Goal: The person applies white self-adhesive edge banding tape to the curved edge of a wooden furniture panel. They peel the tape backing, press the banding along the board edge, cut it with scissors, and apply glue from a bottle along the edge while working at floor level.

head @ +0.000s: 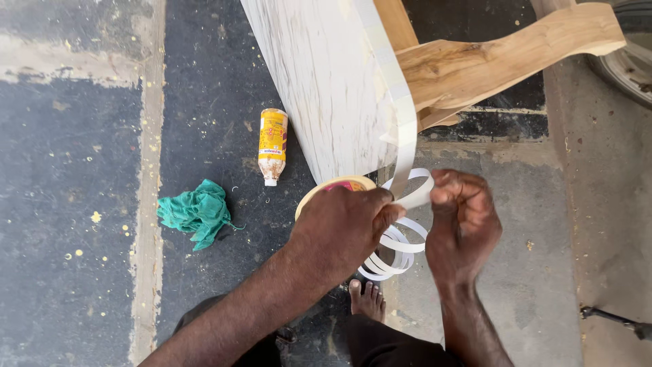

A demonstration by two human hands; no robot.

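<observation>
A white laminated board (326,81) stands on edge in front of me, with a white edge-banding strip (401,102) stuck along its narrow side. The strip's loose end curls in coils (397,255) below my hands. My left hand (343,228) pinches the strip where it leaves the board, and a round tin with a yellow rim (326,189) shows just behind its knuckles. My right hand (462,221) grips the same strip from the right side, fingers closed on it.
A yellow and white glue bottle (272,146) lies on the dark floor left of the board. A crumpled green rag (197,212) lies further left. A curved wooden piece (502,58) leans behind the board. My bare foot (367,299) is below the coils.
</observation>
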